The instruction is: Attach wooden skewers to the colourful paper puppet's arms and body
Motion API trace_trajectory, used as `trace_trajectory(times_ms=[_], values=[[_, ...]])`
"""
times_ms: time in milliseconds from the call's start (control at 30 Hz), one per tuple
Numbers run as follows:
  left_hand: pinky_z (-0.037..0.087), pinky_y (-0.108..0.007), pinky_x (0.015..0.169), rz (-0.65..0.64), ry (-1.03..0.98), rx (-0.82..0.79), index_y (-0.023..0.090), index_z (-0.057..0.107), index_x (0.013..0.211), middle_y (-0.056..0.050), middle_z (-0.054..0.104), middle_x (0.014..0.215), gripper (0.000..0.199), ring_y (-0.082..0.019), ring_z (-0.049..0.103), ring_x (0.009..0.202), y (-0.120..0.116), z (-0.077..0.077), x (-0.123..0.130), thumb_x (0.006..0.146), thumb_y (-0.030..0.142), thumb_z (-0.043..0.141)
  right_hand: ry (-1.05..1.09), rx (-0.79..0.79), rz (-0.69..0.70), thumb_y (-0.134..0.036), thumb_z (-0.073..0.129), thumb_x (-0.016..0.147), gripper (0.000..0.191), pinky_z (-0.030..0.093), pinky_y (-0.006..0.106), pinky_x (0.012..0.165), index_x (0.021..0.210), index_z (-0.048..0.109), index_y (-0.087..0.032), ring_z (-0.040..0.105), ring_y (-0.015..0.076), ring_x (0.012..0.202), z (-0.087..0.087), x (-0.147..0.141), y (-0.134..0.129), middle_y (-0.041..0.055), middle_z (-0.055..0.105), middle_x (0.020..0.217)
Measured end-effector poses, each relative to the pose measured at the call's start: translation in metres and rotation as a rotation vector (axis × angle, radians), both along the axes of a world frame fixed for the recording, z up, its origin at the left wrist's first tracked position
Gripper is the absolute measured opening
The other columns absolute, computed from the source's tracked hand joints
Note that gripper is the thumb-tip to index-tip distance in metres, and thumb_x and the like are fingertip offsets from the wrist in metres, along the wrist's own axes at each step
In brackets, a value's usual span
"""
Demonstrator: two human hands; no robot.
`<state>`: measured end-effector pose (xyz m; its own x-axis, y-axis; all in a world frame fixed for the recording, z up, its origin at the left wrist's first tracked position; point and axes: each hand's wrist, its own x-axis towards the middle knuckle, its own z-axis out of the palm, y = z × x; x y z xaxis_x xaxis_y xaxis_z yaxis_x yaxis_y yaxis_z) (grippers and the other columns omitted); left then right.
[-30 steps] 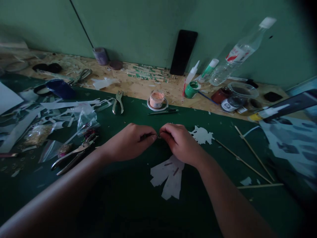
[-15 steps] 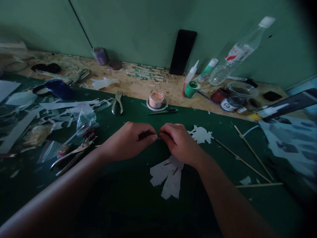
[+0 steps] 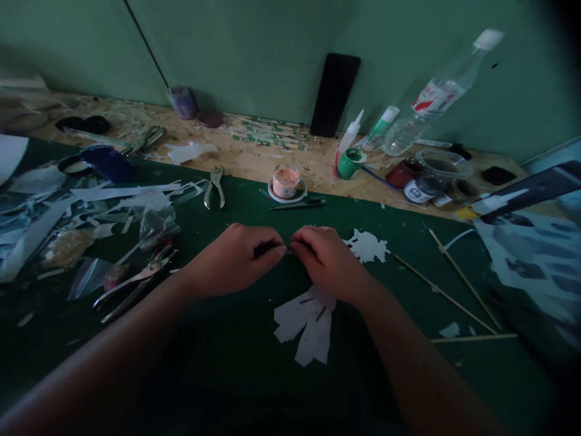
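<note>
Both your left hand (image 3: pixel 236 260) and your right hand (image 3: pixel 333 260) are drawn into a pinch, thumb against fingers, with the tips almost meeting over the green surface (image 3: pixel 254 212). A tiny piece (image 3: pixel 289 250) seems to sit between those tips, but it is too small and dim for me to tell what it is or which hand bears it. The likeliest trouble is losing it: so little shows past your fingertips that a slip or an uneven pull could flick it away, and poor light would make it hard to find. The strips of white paper (image 3: pixel 313 327) lie just below your right hand, partly hidden by it, so a dropped wrist could crease or drag them. Reaching forward carelessly could knock the open pink jar (image 3: pixel 285 183) on its lid and spill it. Compared with a second ago, your hands have barely moved; the piece showed more plainly then as a dark glint and is now mostly lost between your fingers. At the far left, the white sheet (image 3: pixel 11 156) has shifted, reaching less far over the scraps (image 3: pixel 40 224).
</note>
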<state>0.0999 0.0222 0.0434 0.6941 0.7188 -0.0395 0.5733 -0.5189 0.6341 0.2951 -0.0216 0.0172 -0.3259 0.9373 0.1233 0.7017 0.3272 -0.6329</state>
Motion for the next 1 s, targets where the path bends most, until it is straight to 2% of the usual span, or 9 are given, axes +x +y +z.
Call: trace_trajectory(times_ms=[433,733,1000], values=[[0.031,-0.021,0.053,0.025,-0.007,0.024,0.019,0.066,0.082,0.006,0.058,0.06,0.02,-0.007,0.047,0.053,-0.0002,-0.0009,0.0027,0.088,0.031,0.051,0.042,0.007,-0.039,-0.022,0.051,0.093,0.012,0.031,0.027,0.067,0.085,0.059,-0.018,0.053,0.0126,0.074,0.0018,-0.0008,0.001,-0.0007,0.061,0.079],[0.037,-0.02,0.06,0.001,-0.052,-0.033,0.022,0.066,0.087,0.006,0.066,0.071,0.017,-0.007,0.057,0.06,0.002,-0.0021,0.0003,0.09,0.028,0.05,0.035,0.025,-0.048,-0.023,0.05,0.092,0.014,0.03,0.026,0.065,0.083,0.058,-0.018,0.051,0.0116,0.07,0.0014,0.0,0.0007,-0.0016,0.06,0.075],[0.039,-0.02,0.062,0.021,-0.044,-0.028,0.023,0.067,0.089,0.007,0.068,0.071,0.015,-0.007,0.059,0.061,0.0024,-0.0018,0.0011,0.089,0.029,0.053,0.033,0.008,-0.052,-0.024,0.05,0.093,0.015,0.029,0.026,0.065,0.082,0.058,-0.018,0.051,0.0115,0.07,0.002,-0.0005,0.0014,-0.0017,0.059,0.074]])
